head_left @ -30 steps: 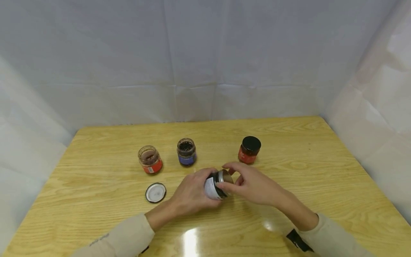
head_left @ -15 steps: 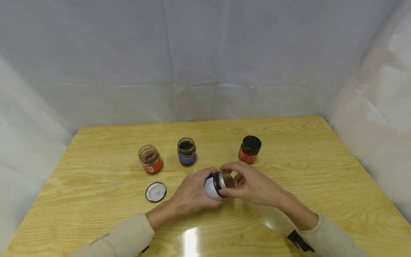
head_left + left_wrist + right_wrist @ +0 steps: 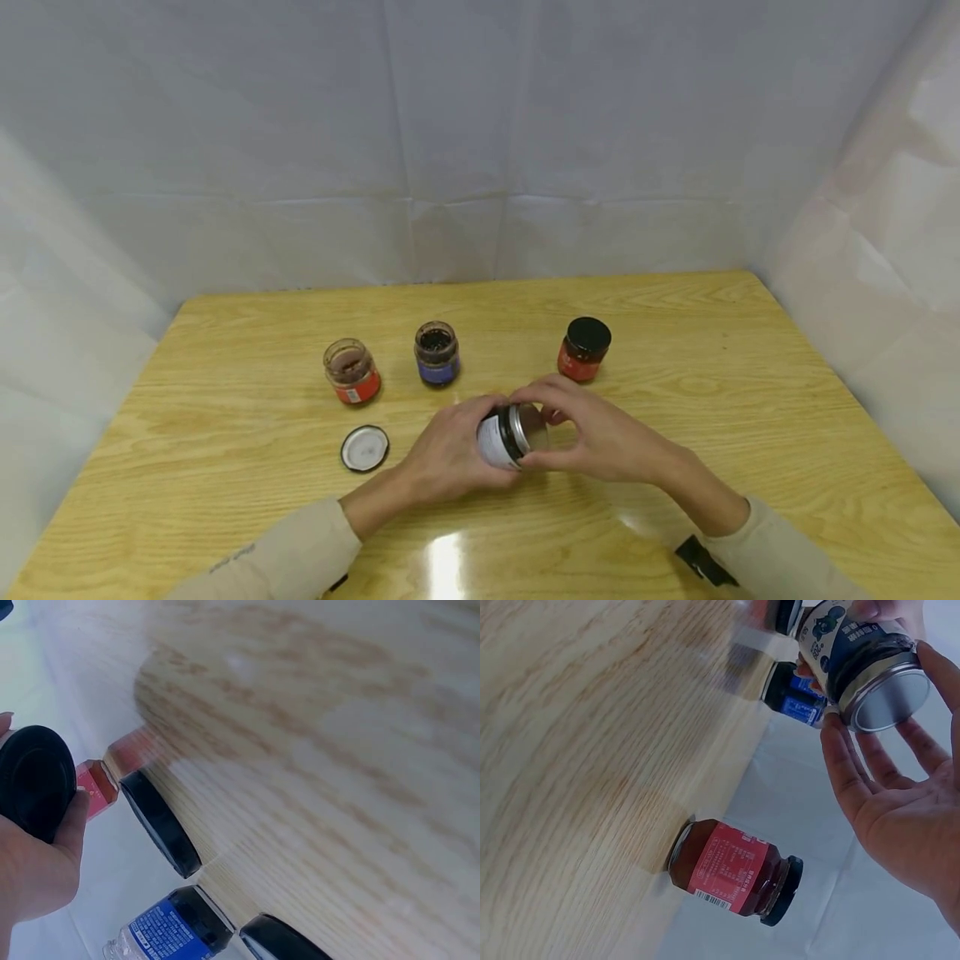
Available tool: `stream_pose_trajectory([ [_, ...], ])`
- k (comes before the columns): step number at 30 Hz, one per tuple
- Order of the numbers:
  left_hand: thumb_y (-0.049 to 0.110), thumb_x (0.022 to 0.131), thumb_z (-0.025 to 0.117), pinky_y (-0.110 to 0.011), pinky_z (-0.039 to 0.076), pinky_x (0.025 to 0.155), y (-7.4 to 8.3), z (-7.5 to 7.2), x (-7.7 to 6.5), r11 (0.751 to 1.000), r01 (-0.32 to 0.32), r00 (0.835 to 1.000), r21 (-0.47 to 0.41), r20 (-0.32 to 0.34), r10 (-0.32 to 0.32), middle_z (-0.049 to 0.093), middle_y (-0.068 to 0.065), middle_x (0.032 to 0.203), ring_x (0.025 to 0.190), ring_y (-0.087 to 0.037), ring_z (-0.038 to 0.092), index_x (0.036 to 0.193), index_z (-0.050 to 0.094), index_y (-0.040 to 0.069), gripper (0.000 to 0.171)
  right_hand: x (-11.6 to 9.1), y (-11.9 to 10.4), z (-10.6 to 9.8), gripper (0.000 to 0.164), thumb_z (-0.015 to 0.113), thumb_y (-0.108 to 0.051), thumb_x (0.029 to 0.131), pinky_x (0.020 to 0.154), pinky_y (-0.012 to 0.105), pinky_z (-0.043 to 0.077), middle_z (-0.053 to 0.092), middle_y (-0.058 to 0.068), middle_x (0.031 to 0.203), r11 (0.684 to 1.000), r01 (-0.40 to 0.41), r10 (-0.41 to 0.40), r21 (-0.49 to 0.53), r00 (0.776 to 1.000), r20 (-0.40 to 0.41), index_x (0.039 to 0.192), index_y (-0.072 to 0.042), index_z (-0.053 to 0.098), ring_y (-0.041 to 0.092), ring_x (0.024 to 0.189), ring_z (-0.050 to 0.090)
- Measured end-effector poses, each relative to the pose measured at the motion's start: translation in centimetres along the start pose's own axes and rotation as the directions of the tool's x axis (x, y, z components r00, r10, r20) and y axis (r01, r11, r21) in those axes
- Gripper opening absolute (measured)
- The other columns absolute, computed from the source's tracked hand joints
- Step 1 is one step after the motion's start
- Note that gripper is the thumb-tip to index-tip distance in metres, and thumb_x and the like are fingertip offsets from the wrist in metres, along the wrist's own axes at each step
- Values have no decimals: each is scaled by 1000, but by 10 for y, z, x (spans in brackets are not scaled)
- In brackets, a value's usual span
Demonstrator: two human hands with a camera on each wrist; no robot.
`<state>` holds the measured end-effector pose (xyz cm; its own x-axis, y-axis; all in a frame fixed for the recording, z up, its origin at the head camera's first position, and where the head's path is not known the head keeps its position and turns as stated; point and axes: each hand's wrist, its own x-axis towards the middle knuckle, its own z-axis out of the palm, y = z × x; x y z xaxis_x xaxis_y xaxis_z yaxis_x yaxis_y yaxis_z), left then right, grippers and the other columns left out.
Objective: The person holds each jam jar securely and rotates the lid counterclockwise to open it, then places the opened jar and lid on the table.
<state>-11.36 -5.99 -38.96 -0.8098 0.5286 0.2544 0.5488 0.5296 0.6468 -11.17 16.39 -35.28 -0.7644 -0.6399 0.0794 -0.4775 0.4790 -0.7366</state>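
My left hand (image 3: 455, 446) grips a tilted glass jar (image 3: 495, 438) of dark contents, its pale label turned up in the head view. In the right wrist view that jar shows a blueberry picture and a silver lid (image 3: 891, 700). Curved around the rim of this lid are the fingers and thumb of my right hand (image 3: 600, 429). The left wrist view shows the held jar's dark round base (image 3: 36, 780) against the palm. Beyond the hands stand an uncovered jar with a blue label (image 3: 437, 367) and a red-labelled jar with a black lid (image 3: 583, 350).
An uncovered jar with a red label (image 3: 352, 379) stands at the left. A loose lid (image 3: 364, 448) lies with its white inside up in front of it. Two black-edged lids, one (image 3: 159, 823) nearer the hand, show on the wooden table (image 3: 675, 350) in the left wrist view.
My right fingers and thumb have shifted around the silver lid, the thumb moving slightly down its rim. The left hand and the jar stay almost in place.
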Motion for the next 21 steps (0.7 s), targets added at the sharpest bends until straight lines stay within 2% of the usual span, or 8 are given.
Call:
stream_pose_trajectory([
  [4,34,60,84,-23,47,67,0,0,0,1000,3,1000,9,1,-3,63,4,103,82,-7,56,120,59,12,69,-1,-3,0,71,69,-52,81,86,38,48,47,-2,133,993,-114,114,-10,994,-7,140,-22,44,11,102,56],
  [7,35,61,84,-24,47,67,0,0,0,1000,9,1000,23,5,-9,62,4,103,81,-8,56,120,59,12,68,0,-5,2,73,65,-56,83,78,34,51,53,1,126,974,-223,224,22,975,-7,142,-18,43,9,93,60],
  [10,36,61,84,-24,47,68,1,1,0,999,15,1000,36,9,-15,62,4,104,83,-8,56,120,58,13,68,3,-8,5,71,64,-54,85,68,31,52,60,-1,113,959,-278,279,58,960,-1,139,-12,46,7,81,62],
  [15,37,61,84,-24,47,68,2,1,0,999,20,1000,46,5,-20,62,4,104,82,-8,56,119,58,13,68,3,-11,6,68,66,-52,85,64,30,51,61,-2,102,962,-265,266,58,964,-12,136,-10,49,8,77,61],
  [21,36,61,84,-23,46,66,1,1,0,999,26,1000,39,2,-26,62,6,101,80,-8,56,119,59,13,67,0,-9,5,63,69,-46,85,75,30,52,54,0,119,984,-173,174,30,984,-39,135,-13,51,12,88,59],
])
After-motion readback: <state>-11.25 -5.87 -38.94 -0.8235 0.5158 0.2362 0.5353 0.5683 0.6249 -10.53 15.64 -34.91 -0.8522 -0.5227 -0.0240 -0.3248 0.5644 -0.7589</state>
